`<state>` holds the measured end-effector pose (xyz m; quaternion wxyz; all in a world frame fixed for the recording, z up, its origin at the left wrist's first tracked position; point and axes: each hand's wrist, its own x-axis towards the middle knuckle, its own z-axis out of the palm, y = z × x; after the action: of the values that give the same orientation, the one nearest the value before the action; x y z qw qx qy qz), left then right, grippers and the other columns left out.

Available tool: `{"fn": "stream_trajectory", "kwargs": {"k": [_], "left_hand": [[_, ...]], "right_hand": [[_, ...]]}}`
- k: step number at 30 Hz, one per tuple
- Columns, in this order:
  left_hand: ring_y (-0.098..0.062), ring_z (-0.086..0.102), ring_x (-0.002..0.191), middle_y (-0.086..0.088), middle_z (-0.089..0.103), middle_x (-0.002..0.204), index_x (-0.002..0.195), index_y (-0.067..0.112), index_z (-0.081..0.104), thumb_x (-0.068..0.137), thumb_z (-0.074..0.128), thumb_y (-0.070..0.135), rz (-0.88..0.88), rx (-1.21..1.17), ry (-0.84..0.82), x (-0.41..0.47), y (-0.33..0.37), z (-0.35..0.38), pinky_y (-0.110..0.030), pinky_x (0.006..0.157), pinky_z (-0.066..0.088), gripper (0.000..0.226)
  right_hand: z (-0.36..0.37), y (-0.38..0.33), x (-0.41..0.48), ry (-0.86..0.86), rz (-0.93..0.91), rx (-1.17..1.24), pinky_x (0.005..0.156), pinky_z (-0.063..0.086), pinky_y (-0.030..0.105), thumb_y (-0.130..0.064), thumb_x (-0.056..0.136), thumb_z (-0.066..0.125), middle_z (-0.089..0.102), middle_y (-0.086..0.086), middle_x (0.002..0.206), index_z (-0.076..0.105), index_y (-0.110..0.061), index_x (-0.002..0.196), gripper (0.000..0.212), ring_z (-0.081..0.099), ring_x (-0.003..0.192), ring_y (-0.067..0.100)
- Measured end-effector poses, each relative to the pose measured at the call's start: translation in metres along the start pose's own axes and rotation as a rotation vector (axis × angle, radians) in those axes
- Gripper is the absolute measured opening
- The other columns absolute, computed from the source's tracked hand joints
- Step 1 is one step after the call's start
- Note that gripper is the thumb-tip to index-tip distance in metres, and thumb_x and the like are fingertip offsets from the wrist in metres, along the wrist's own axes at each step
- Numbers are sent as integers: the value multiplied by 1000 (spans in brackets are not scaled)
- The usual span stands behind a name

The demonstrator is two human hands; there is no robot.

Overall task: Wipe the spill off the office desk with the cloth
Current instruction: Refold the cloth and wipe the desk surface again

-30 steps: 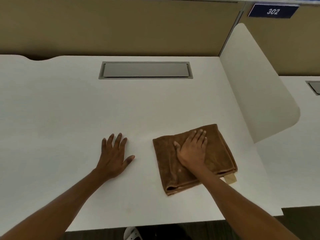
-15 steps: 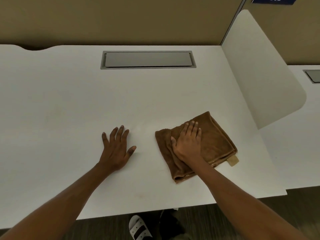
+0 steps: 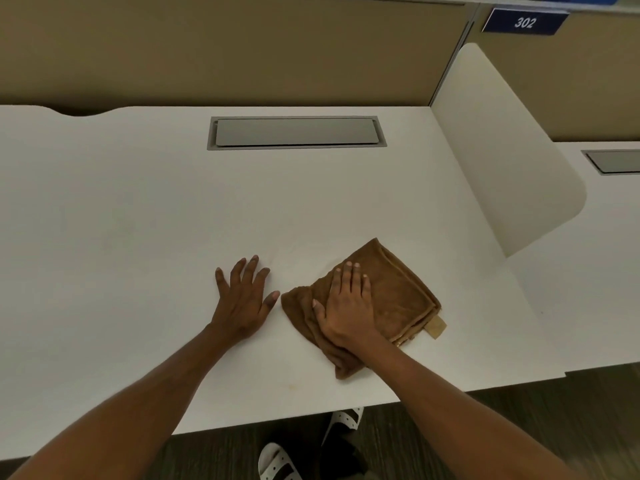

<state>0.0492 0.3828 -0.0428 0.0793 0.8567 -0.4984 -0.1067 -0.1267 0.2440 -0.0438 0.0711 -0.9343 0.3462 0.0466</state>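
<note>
**Desk:** Where is the cloth from where you sit?

**Operator:** I see the brown cloth [image 3: 398, 292] folded and lying on the white bench [image 3: 138, 237], right of centre and towards the front edge. It is bunched at its left and near corners. A tan tag [image 3: 436, 327] sticks out of its right corner.

**Desk:** And the hands?

**Operator:** The right hand [image 3: 348, 306] lies flat on the cloth's left half. Its fingers [image 3: 353, 275] are straight and close together, pressing down rather than gripping, with the thumb out to the left on the fabric. The left hand [image 3: 242, 303] rests palm down on the bare bench, its digits spread and holding nothing. Its thumb tip sits just beside the cloth's left corner, a narrow strip of bench between them.

**Desk:** What else is around?

**Operator:** I make out a faint yellowish mark [image 3: 294, 386] on the bench near the front edge, between the two forearms. A grey hatch [image 3: 296, 132] is set into the bench at the back, well apart from the hands. To the right of the cloth a white divider panel [image 3: 502, 168] stands up from the bench, closing off that side. Beyond it a second hatch [image 3: 613, 161] shows. A tan partition [image 3: 242, 46] runs behind, with a blue sign [image 3: 524, 22] reading 302. Below the bench edge I see white sandals [image 3: 277, 460] on a dark floor [image 3: 554, 410].
</note>
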Motion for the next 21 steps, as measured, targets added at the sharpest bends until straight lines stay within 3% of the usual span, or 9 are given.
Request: {"fn": "stream_trajectory", "kwargs": {"k": [3,8,12,14,17,19,21], "left_hand": [[-37,25,140,-15,34,151,127,12,54,91,6,63,76,-10,0,0,15,0,-64,108,18,78],[-35,31,135,-10,52,136,97,16,66,90,32,56,95,20,12,15,47,-1,-57,107,23,52],[-31,40,121,-3,62,115,80,15,70,83,28,73,89,-47,8,24,50,0,-46,101,31,71],[-27,40,112,1,62,102,73,15,68,76,35,78,88,-98,-2,26,49,0,-37,92,38,71],[-20,43,93,3,58,77,64,14,59,78,48,72,106,-146,-31,28,47,-2,-31,71,38,61],[-17,45,73,4,48,58,57,14,45,79,58,65,86,-246,-58,26,43,-4,-31,59,31,56],[-12,41,58,6,41,54,56,18,36,78,67,54,-15,-464,-104,21,35,-8,-28,53,27,53]], "right_hand": [[-3,3,0,-19,-15,0,118,3,53,-60,92,16,7,26,157,9,2,150,84,-2,146,38],[-4,7,2,-38,-16,-10,118,-1,54,-60,90,9,6,22,159,9,-2,151,84,-3,147,34],[-10,27,17,-60,-66,13,113,-7,62,-61,90,7,11,9,161,15,-16,151,76,-5,148,25],[-18,50,30,-26,-39,11,111,-9,65,-63,90,13,13,8,160,18,-27,149,70,-7,148,28],[-28,90,44,-25,39,-48,110,-13,62,-75,86,14,-3,15,160,6,-40,149,72,-14,145,36],[-26,101,46,-80,3,-45,115,-8,60,-78,85,9,-6,15,160,1,-40,149,75,-12,146,34],[-20,96,44,-78,-5,-27,117,2,57,-75,87,8,-3,17,160,-1,-34,150,76,-6,147,34]]}}
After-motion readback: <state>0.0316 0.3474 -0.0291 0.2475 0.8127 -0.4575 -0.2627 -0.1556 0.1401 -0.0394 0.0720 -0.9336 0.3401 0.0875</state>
